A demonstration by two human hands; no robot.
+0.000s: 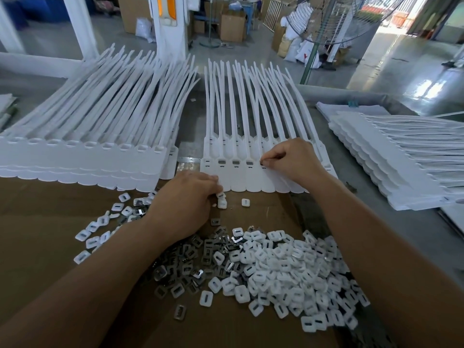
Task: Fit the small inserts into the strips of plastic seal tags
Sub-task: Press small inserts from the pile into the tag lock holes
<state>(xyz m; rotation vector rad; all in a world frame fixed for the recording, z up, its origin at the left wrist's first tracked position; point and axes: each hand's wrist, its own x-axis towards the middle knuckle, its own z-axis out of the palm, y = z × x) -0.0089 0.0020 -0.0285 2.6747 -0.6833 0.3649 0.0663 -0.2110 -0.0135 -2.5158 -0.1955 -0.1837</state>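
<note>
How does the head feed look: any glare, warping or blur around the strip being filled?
Head view: wide-angle distortion bows the tag tails; daylight blows out the doorway at upper right and glares off the floor; the strip under the right hand is evenly lit and sharp; metal pieces in the insert pile glint.

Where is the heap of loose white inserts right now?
In the head view, the heap of white inserts lies on the brown cardboard, low and right of centre, nearer the camera than the strip of tags the right hand works on.
</note>
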